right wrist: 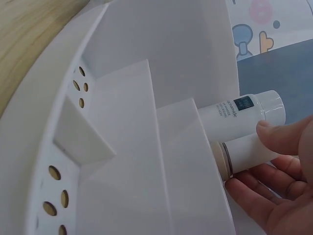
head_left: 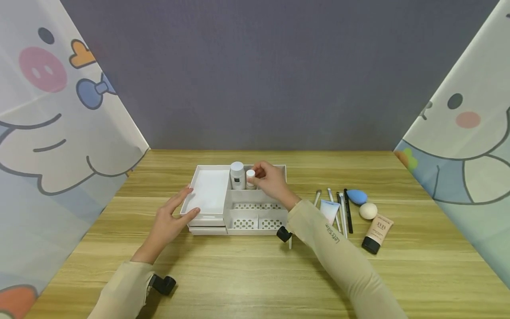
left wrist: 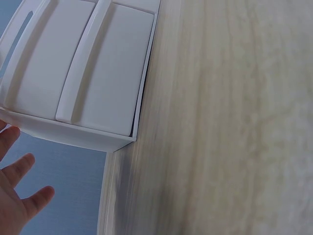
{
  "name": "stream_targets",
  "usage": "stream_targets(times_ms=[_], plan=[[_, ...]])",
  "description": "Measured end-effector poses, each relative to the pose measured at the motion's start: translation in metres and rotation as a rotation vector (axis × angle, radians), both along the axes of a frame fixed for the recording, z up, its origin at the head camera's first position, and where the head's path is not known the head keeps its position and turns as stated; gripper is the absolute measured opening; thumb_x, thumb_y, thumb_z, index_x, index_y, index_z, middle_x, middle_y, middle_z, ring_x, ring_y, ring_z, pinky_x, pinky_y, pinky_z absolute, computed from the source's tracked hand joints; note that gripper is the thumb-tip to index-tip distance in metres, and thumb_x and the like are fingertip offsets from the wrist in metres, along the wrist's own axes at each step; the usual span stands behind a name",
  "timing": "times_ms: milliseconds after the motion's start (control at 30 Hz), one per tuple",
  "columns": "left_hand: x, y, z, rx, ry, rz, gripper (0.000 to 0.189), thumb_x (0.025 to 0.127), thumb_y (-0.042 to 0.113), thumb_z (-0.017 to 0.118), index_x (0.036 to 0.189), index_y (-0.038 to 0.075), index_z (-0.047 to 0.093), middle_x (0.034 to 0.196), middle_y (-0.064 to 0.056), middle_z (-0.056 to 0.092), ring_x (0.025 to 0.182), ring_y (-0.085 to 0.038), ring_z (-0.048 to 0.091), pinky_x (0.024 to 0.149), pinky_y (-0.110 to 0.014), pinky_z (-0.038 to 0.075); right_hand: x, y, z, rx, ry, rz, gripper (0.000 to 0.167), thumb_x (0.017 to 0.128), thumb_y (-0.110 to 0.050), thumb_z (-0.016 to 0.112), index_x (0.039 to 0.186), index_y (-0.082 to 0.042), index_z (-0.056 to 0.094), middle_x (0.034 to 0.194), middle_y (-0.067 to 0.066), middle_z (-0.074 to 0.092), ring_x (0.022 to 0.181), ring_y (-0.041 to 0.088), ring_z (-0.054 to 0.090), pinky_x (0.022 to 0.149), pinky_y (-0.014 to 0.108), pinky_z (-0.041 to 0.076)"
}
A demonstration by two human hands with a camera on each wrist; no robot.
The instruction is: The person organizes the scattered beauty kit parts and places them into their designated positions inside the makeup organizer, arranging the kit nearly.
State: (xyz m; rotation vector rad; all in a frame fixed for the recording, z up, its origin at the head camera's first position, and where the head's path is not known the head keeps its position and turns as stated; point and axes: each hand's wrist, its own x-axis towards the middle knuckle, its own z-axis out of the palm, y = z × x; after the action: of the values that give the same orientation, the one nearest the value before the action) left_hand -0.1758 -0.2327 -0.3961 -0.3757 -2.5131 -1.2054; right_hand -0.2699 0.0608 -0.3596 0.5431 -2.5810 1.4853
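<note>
Right hand (head_left: pixel 272 179) pinches small bottle (head_left: pixel 250 174) by back edge of organizer (head_left: pixel 249 197); tilted release could tip tall bottle (head_left: pixel 237 178). Left hand (head_left: pixel 169 223): fingers spread.

My head camera looks forward and down from farther off, taking in my left hand (head_left: pixel 166 223), my right hand (head_left: pixel 273 180), the box (head_left: pixel 205 192), the bench (head_left: pixel 239 279) and the wall (head_left: pixel 259 79). My left wrist camera (head_left: pixel 162 285) sits close, its picture rolled sideways, facing the drawers (left wrist: pixel 117 68). My right wrist camera (head_left: pixel 283 234), also close and tilted, looks leftward across the box to the bottles (right wrist: pixel 230 122). Head and left wrist share the drawers; head and right wrist, the bottles.
</note>
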Motion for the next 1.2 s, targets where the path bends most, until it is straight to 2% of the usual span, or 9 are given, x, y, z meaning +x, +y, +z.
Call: stream_targets(times_ms=[800, 1200], plan=[[0.002, 0.003, 0.0, -0.001, 0.01, 0.015, 0.056, 0.088, 0.013, 0.077, 0.138, 0.003, 0.057, 0.149, -0.018, 0.046, 0.136, -0.043, 0.04, 0.108, -0.062, 0.031, -0.001, 0.01, 0.002, 0.005, -0.056, 0.077, 0.031, 0.091, -0.017, 0.075, 0.114, -0.001, 0.062, 0.104, 0.01, 0.067, 0.097, 0.025, 0.062, 0.086, 0.036, 0.052], [0.002, 0.004, 0.002, 0.011, 0.014, 0.008, 0.055, 0.087, 0.013, 0.077, 0.138, 0.003, 0.057, 0.148, -0.019, 0.046, 0.136, -0.043, 0.041, 0.107, -0.063, 0.031, 0.007, 0.033, 0.016, -0.016, 0.015, 0.057, 0.038, 0.088, -0.012, 0.078, 0.118, 0.003, 0.062, 0.101, 0.014, 0.067, 0.095, 0.029, 0.064, 0.086, 0.039, 0.053]])
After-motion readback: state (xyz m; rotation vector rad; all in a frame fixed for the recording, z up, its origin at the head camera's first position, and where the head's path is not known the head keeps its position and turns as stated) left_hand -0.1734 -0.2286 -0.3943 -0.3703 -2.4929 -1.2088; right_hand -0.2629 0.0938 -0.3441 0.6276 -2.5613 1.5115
